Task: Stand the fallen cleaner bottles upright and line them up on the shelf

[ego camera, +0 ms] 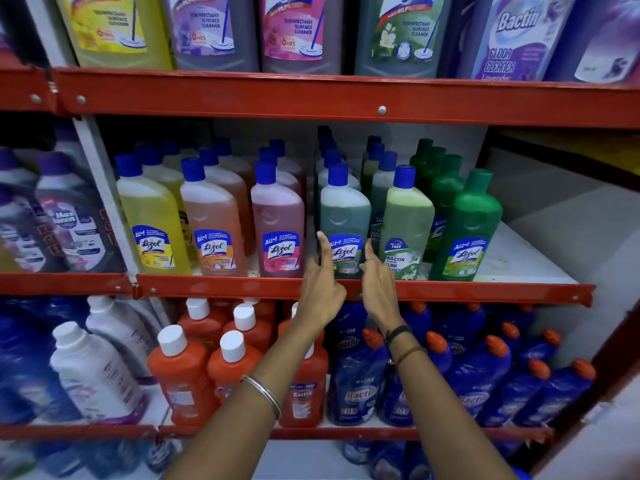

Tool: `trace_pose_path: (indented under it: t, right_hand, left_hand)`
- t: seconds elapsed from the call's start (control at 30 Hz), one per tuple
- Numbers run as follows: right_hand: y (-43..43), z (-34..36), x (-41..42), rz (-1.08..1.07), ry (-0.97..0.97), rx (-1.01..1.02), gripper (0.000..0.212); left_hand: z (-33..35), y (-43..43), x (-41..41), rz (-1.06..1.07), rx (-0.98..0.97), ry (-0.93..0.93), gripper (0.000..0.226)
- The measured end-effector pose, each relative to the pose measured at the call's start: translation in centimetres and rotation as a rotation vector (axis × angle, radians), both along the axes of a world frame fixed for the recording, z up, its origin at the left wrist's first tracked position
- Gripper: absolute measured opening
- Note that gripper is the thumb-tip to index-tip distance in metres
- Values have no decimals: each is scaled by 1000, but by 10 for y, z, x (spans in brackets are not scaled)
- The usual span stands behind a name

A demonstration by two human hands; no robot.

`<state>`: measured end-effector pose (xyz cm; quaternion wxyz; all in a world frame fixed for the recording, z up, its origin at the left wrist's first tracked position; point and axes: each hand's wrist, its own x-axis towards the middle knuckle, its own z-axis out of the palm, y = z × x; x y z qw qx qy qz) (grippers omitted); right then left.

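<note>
Both hands are open, grasping nothing: the left hand [320, 289] and right hand [377, 289] flank the teal-green bottle [344, 223], index fingertips at its label's edges. It stands upright, cap up, at the red shelf lip [450, 292]. Bare white shelf [519, 258] lies open at the right. Rear bottles are largely hidden behind front ones.

Both forearms are bare, no sleeves. The left wrist carries a thin silver bangle [265, 393]. The right wrist wears a black band [398, 332] and a thin brown thread [410, 353].
</note>
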<state>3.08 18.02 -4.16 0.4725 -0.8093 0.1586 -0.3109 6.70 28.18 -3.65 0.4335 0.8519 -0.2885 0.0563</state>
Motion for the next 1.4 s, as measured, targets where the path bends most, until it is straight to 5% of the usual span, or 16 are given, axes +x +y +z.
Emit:
trace_pose_path:
  t: [0.27, 0.4, 0.5, 0.63, 0.83, 1.0, 1.17, 1.4]
  right_hand:
    - [10, 4, -7, -3, 29, 52, 50]
    - [43, -2, -17, -148, -208, 40, 49]
    - [70, 1, -11, 62, -247, 29, 51]
    - [92, 6, 15, 282, -20, 85, 52]
    - [97, 5, 29, 244, 61, 68, 58]
    - [102, 5, 29, 185, 26, 85, 54]
    - [103, 2, 30, 173, 32, 61, 54]
    - [100, 17, 12, 208, 95, 72, 57]
  left_hand:
    - [-2, 13, -2, -100, -72, 41, 82]
    - [-10, 40, -11, 40, -418, -143, 52]
    - [-11, 61, -1, 156, -603, -127, 46]
    - [-9, 77, 25, 94, -607, 156, 57]
    - [-14, 80, 33, 23, -461, 169, 91]
    - [-8, 81, 32, 41, -424, 174, 61]
    - [-9, 81, 31, 24, -406, 161, 88]
    - [-7, 77, 16, 135, -386, 129, 55]
